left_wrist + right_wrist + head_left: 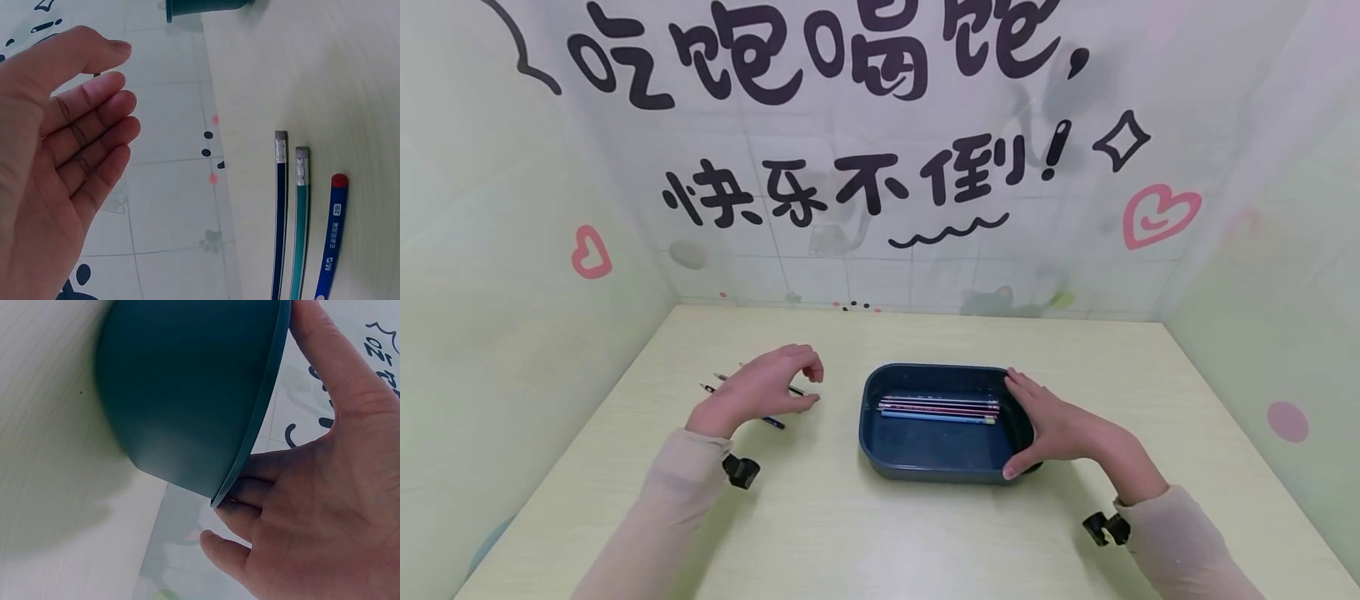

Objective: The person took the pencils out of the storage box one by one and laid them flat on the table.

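My left hand point(760, 385) hovers over loose pencils on the left of the table, fingers loosely curved and holding nothing. In the left wrist view lie a navy pencil point(280, 212), a teal pencil point(300, 219) and a blue pencil point(330, 240) with a red end; the hand partly hides the group in the head view. A dark blue-green plastic bin point(925, 472) stands right of centre. Several pencils lie side by side in it, a light blue pencil point(936, 417) nearest the front. My right hand point(1060, 425) grips the bin's right end, thumb at the front corner, fingers at the back corner.
The pale wooden table point(880, 542) meets a printed curtain point(880, 275) at the back, and similar curtains hang at both sides. A black clip-like device point(741, 471) is at the left wrist, and another black device point(1107, 528) at the right.
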`<control>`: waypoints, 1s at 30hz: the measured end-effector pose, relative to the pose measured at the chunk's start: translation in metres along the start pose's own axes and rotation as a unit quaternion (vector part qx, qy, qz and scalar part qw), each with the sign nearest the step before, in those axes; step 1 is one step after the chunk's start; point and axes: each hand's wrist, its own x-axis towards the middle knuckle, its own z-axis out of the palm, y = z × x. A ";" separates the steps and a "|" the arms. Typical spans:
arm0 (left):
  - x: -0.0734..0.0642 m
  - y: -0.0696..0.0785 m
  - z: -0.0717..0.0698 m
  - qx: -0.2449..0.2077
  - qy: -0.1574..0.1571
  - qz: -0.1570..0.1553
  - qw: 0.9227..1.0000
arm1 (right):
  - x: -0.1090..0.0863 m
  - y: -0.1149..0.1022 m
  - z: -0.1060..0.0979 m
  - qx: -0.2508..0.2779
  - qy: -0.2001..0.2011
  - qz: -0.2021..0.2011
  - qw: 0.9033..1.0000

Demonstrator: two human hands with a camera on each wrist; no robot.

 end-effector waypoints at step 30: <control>0.023 0.029 0.021 -0.024 0.005 0.062 0.998 | 0.000 0.001 0.005 -0.001 0.004 -0.001 1.000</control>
